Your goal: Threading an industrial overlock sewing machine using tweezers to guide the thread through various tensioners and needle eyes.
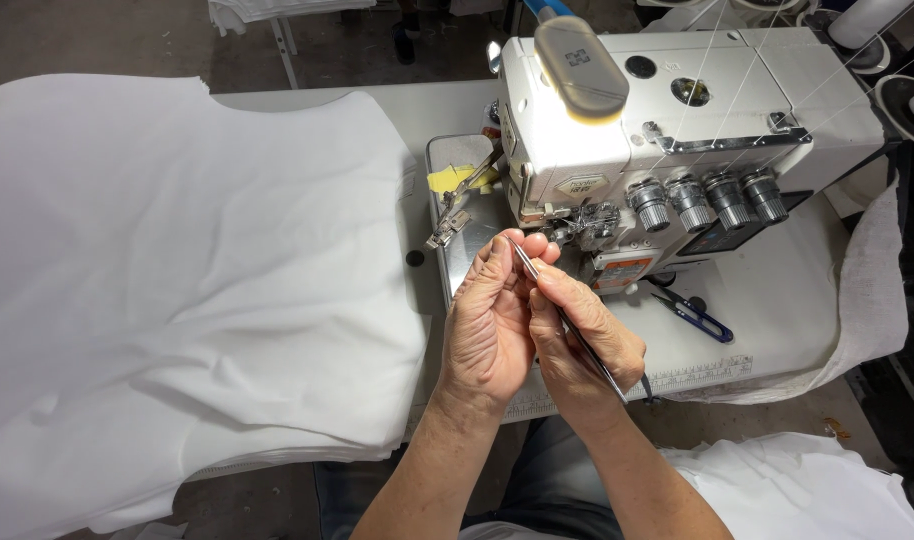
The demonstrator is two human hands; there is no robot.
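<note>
Here, both hands meet just in front of a white overlock sewing machine (667, 130), close to its needle area. The right hand (582, 335) grips a pair of slim metal tweezers (567, 325), fingers closed around the shaft, which runs diagonally from about five o'clock at the heel of the hand up to eleven o'clock, where the tips sit at the fingertips. The left hand (487, 320) is raised beside it, palm turned inward, thumb and forefinger pinched together right at the tweezer tips; whether a thread lies between them is too fine to tell.

At twelve o'clock from the hands stands the machine's presser foot area (587, 222), and at one o'clock a row of four tension knobs (707, 198). A lit lamp head (580, 68) hangs over the machine's top. At three o'clock from the hands, small blue-handled thread snips (695, 312) lie on the white machine table (777, 300), apart from both hands. At nine o'clock, a wide stack of white fabric pieces (177, 270) covers the table. More white fabric (807, 485) lies at five o'clock, near the person's lap.
</note>
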